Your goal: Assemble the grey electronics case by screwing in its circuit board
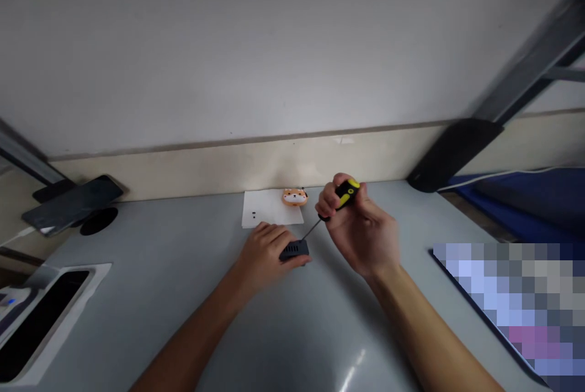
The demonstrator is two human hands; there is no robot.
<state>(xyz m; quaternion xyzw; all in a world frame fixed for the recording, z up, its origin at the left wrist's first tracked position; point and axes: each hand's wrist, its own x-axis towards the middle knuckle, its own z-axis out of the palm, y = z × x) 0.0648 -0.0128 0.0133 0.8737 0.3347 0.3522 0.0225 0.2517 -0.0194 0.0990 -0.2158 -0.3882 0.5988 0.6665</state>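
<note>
My left hand [265,253] rests on the grey table [183,270] and grips a small dark vented box [295,250], holding it down. My right hand [361,227] is closed round the black and yellow handle of a screwdriver [343,196]. The thin shaft slants down to the left, and its tip meets the top of the dark box. Behind the hands lies a white sheet [270,209] with two tiny dark bits on it, probably screws. A small orange animal-shaped figure [295,197] sits at the sheet's far edge.
A dark phone [73,203] leans on a stand at the far left beside a round black pad [99,220]. A white device with a black recess [41,313] lies at the left edge. A screen [516,300] sits at the right. A wall closes the back.
</note>
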